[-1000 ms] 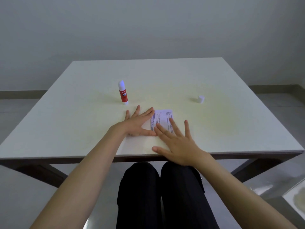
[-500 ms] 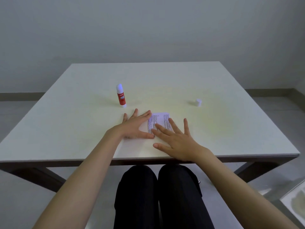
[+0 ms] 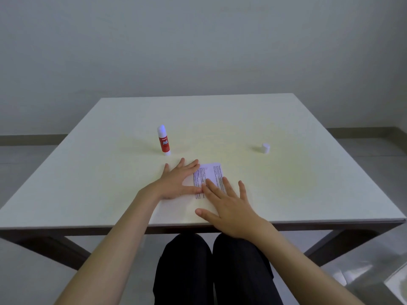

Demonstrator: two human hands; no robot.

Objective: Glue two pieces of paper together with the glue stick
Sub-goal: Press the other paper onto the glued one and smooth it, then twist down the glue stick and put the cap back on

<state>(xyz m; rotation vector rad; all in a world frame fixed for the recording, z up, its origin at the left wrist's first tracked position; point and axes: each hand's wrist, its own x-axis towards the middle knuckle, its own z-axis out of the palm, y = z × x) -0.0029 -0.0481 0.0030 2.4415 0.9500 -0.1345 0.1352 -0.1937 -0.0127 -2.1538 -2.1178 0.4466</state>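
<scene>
On the white table [image 3: 110,172], the glue stick [image 3: 163,140] stands upright without its cap, just beyond the left hand [image 3: 176,183]. That hand lies flat, fingers spread, gripping nothing, pressing the paper [image 3: 209,175]. The right hand [image 3: 229,208] lies equally flat on the paper's near part. The small white cap [image 3: 265,148] sits well apart at right.

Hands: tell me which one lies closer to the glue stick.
The left hand. Its fingertips reach toward the upright red glue stick, while the right hand lies nearer the table's front edge, fingers on the printed paper.
</scene>
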